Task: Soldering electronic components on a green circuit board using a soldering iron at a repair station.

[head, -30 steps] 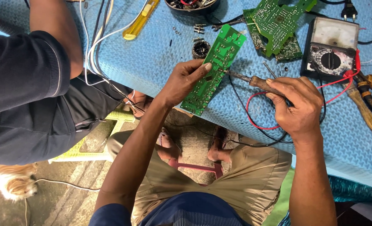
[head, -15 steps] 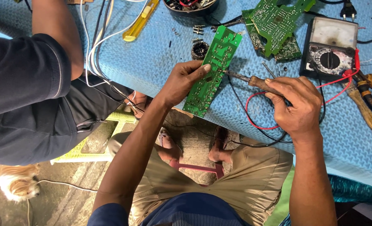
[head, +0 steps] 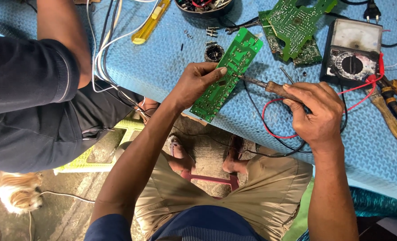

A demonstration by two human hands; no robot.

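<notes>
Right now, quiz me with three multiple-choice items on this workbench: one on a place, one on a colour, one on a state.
1. Where is the meter?
A. right of the boards
B. on the floor
C. on the person's lap

2. What colour is the circuit board in the left hand?
A. red
B. green
C. white

3. What is the right hand doing?
A. resting open
B. gripping a soldering iron
C. holding pliers

Answers: 1 A, it lies on the blue mat at right. 2 B, its face is green. 3 B, the fingers wrap the wooden handle, tip at the board.

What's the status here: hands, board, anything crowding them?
Left hand grips long green circuit board. Right hand holds soldering iron, tip on board. Another person's arm clear, far left.
</notes>
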